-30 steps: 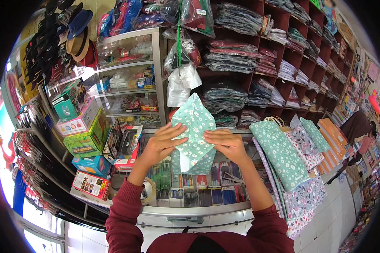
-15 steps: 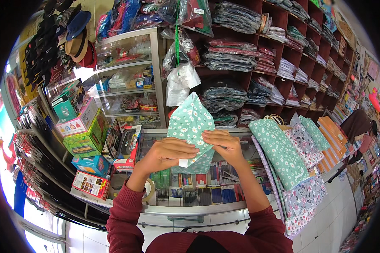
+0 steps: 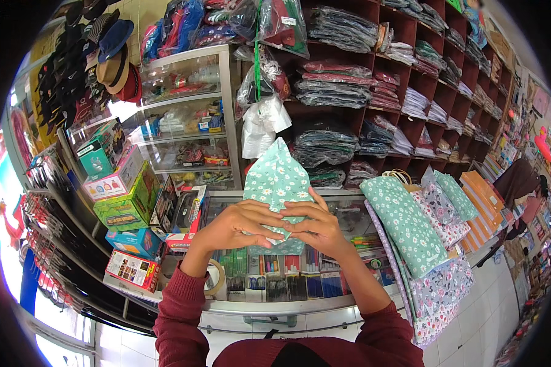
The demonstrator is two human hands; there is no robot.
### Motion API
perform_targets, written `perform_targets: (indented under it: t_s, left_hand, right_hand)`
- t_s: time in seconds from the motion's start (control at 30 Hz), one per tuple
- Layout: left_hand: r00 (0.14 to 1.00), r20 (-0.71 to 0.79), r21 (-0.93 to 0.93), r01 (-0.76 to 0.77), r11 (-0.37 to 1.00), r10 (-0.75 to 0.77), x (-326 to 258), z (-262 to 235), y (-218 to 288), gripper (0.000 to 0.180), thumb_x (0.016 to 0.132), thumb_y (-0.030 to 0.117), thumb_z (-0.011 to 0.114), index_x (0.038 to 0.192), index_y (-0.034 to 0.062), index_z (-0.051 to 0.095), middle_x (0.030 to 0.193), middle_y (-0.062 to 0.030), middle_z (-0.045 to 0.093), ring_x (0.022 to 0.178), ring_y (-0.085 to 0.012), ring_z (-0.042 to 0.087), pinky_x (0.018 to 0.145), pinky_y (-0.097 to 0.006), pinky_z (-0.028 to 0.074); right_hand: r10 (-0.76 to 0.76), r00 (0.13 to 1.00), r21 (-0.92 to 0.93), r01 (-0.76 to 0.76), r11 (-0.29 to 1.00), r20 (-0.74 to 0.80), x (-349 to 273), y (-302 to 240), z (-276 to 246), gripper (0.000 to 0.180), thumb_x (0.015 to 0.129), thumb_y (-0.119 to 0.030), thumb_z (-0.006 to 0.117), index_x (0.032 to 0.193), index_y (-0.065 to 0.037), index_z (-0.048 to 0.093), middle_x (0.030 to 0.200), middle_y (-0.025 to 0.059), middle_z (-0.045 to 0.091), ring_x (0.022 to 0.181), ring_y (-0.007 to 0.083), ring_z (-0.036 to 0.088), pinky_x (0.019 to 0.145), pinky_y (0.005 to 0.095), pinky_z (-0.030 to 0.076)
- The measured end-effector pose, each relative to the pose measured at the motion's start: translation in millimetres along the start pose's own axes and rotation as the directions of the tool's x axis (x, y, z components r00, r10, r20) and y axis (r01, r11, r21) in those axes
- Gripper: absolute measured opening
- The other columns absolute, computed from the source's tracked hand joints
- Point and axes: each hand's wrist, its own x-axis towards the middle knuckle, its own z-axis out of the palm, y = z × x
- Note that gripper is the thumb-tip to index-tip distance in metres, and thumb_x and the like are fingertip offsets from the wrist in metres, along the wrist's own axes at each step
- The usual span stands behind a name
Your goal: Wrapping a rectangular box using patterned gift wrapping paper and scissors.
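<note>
A package in green daisy-print wrapping paper (image 3: 277, 177) lies on the glass counter, its far end folded to a point. My left hand (image 3: 239, 226) rests on the near folded part, its fingers stretched across the paper and its thumb apart. My right hand (image 3: 317, 227) presses on the same fold from the right, with its fingers spread and one raised. The fingertips of both hands meet near the middle of the package. Beside my left forearm a roll of tape (image 3: 219, 278) shows in part.
Under the counter glass are pens and other stationery (image 3: 294, 284). Boxed goods (image 3: 125, 205) are stacked on the left. Folded patterned wrapping paper (image 3: 404, 223) lies over the counter's right end. Shelves of bagged clothes (image 3: 337, 79) and a glass cabinet (image 3: 183, 116) stand beyond.
My hands have gone from pinching the paper's edges to lying flatter on the fold, closer together. The white strip by my left thumb no longer shows. The near flap is pressed down.
</note>
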Motion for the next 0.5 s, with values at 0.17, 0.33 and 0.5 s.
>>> perform_targets:
  t_s: [0.17,0.33,0.5]
  left_hand:
    - [1.0,0.017,0.016,0.018,1.0,-0.019,6,-3,7,0.028,0.066,0.029,0.07,0.092,0.0183,0.072,0.1,-0.0012,0.066,0.096,-0.0204,0.057,0.094,-0.038,0.035]
    - [0.995,-0.083,0.027,-0.048,0.998,0.05,-3,1,-4,0.023,0.059,0.026,0.075,0.082,0.0218,0.074,0.094,0.0033,0.064,0.088,-0.0179,0.053,0.092,-0.037,0.033]
    - [0.997,-0.077,0.026,-0.01,1.0,0.012,-5,3,2,0.021,0.061,0.027,0.074,0.082,0.0238,0.074,0.092,0.0045,0.064,0.091,-0.0153,0.055,0.099,-0.043,0.027]
  right_hand:
    - [-0.004,0.999,0.036,0.005,0.999,-0.037,-2,3,2,0.014,0.067,-0.015,0.074,0.08,-0.015,0.068,0.103,-0.0006,0.065,0.108,0.0181,0.056,0.107,0.0517,0.018]
    - [-0.015,0.999,0.058,0.017,0.998,-0.038,-1,2,3,0.017,0.068,-0.014,0.073,0.084,-0.019,0.07,0.1,-0.0016,0.065,0.106,0.0185,0.057,0.107,0.0508,0.018]
    - [-0.013,0.999,0.075,0.016,0.997,-0.043,-1,3,3,0.017,0.068,-0.014,0.073,0.083,-0.02,0.07,0.099,-0.0022,0.065,0.105,0.0184,0.058,0.107,0.0499,0.018]
